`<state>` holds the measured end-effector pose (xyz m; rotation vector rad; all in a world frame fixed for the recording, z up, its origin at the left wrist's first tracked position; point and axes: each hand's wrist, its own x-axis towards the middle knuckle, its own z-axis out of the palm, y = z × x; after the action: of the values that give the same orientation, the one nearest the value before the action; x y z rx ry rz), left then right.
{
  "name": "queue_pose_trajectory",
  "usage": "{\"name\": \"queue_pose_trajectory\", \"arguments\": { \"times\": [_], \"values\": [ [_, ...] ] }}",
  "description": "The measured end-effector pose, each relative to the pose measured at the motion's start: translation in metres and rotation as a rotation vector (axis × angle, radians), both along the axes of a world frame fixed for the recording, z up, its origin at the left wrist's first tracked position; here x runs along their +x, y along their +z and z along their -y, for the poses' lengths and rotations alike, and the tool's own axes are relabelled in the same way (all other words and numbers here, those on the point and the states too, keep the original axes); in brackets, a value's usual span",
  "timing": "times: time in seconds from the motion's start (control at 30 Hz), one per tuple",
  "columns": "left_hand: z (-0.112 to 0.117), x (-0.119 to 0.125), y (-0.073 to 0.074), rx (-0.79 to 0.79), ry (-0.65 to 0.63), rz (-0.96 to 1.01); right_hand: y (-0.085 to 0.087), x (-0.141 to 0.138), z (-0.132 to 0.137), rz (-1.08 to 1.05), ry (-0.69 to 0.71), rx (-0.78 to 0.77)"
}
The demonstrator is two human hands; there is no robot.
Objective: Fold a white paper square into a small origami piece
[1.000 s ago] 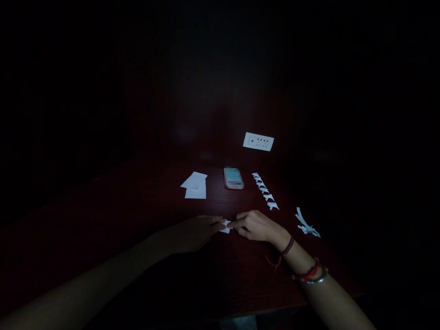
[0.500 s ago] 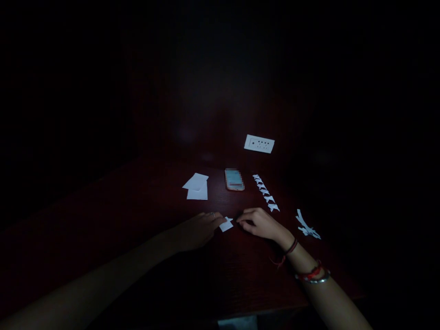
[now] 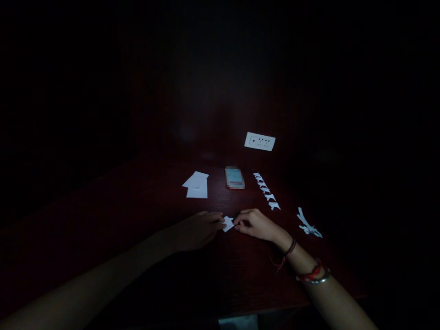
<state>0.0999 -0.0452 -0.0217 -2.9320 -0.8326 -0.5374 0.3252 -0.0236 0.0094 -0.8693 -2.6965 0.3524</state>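
Squinting through the head view, since the room was really dark and only the white bits stood out. The small paper piece (image 3: 228,223) lay on the dark wooden table (image 3: 137,215), right between my two hands and touching both.

My left hand (image 3: 195,231) lay low with its fingers close together and the tips on the paper's left edge. I couldn't tell whether the thumb was under it or just beside it, too murky. My right hand (image 3: 256,224) was curled, thumb and forefinger pinched on the right edge, with the bracelets (image 3: 311,274) further back on that wrist.

Handling-wise, I'd judge that scrap weighed next to nothing: thin, floppy, quick to crease, and likely to skate on a smooth tabletop. The edges and corners looked like the place to hold it, with fingertips only and one side pinned down.

Farther back sat a stack of paper squares (image 3: 196,185), a phone (image 3: 234,178) and a row of folded pieces (image 3: 266,191), all well apart from my hands. Some paper scraps (image 3: 308,224) lay off to the right, and a wall socket (image 3: 260,141) showed behind.
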Motion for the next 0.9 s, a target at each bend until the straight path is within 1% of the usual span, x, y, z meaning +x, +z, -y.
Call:
{"name": "queue_pose_trajectory", "arguments": {
  "times": [0.1, 0.27, 0.4, 0.57, 0.7, 0.9],
  "values": [
    [0.006, 0.005, 0.003, 0.020, 0.002, 0.001, -0.002, 0.000, -0.001, -0.031, -0.015, -0.032],
    [0.015, 0.013, 0.013, -0.061, 0.019, 0.001, -0.005, -0.002, -0.002, -0.051, -0.058, -0.093],
    [0.018, 0.014, 0.018, -0.037, 0.022, -0.003, -0.006, -0.004, -0.002, -0.060, -0.067, -0.100],
    [0.020, 0.015, 0.018, -0.006, 0.033, -0.036, -0.005, -0.004, -0.001, -0.071, -0.029, -0.063],
    [0.019, 0.016, 0.017, 0.017, 0.022, -0.011, -0.005, -0.003, -0.001, -0.063, -0.030, -0.064],
    [0.019, 0.016, 0.016, 0.025, 0.027, -0.036, -0.006, -0.003, -0.002, -0.052, -0.022, -0.075]
  ]
}}
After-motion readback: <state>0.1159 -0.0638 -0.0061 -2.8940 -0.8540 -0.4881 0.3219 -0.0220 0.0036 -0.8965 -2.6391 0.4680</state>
